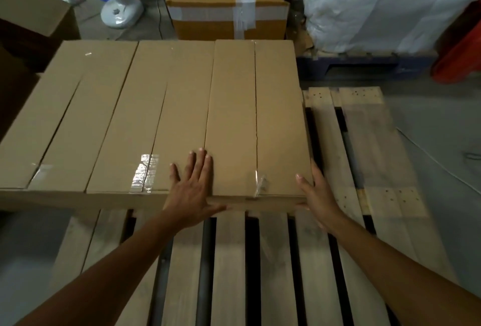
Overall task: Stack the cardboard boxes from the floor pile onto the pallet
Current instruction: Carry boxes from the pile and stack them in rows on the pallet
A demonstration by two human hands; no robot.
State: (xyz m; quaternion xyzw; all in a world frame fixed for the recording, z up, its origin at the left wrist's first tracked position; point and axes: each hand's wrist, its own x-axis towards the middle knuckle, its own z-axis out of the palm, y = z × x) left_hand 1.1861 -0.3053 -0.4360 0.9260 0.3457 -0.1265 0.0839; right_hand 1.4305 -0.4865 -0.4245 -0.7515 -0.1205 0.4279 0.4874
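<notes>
Three long, flat brown cardboard boxes [145, 130] side by side across the far left part of a pale wooden slatted pallet [229, 260], long sides touching, each top closed along a centre seam, with patches of clear tape [144, 173] at the near ends. Near edge and right edge of the pallet bare, slats and dark gaps exposed.

Left hand [191, 187] flat on top at the near end of the line between the middle box [169, 78] and the right-hand box [276, 117], fingers [200, 159] straight and slightly apart, thumb down over the near face. Right hand [318, 195] against the near right corner of the right-hand box, palm to its right side, one fingertip over the top edge, the other fingers laid along the wall and partly hidden, none visibly curled. Both forearms bare, reaching in from the pallet's near edge.

Beyond the far edge, a yellow-brown cardboard carton [208, 21] crossed with pale tape. To its right, a bulky white plastic-wrapped bundle [377, 5] on a dark blue pallet [364, 65]. To its left, the round white base of a pedestal fan [122, 14] on the grey concrete floor [429, 130]. At far left an open brown box [31, 5], at far right a blurred orange-red object [460, 57].
</notes>
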